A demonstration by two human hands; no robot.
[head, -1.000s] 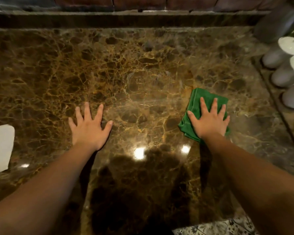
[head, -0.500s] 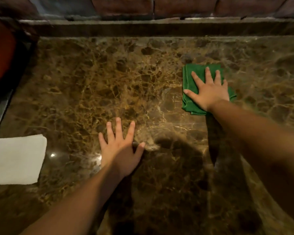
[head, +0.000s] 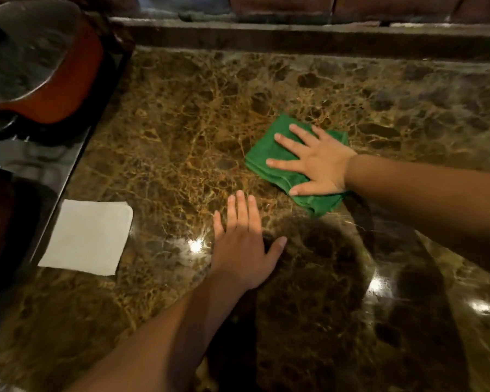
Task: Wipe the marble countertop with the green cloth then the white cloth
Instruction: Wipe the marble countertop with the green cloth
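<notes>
A folded green cloth (head: 269,154) lies on the brown marble countertop (head: 181,131), a little right of the middle. My right hand (head: 314,161) presses flat on the cloth with fingers spread, pointing left. My left hand (head: 242,244) rests palm down on the bare marble just below and left of the cloth, holding nothing. A folded white cloth (head: 88,236) lies flat near the counter's left edge, apart from both hands.
An orange pot with a grey lid (head: 40,66) sits on a dark stove surface (head: 31,165) left of the counter. A raised marble ledge (head: 294,38) and brick wall run along the back. Bright light spots reflect off the marble near the front.
My right hand has slid the green cloth toward me and to the left, fingers now pointing left. The view has swung left, showing the pot and more of the white cloth.
</notes>
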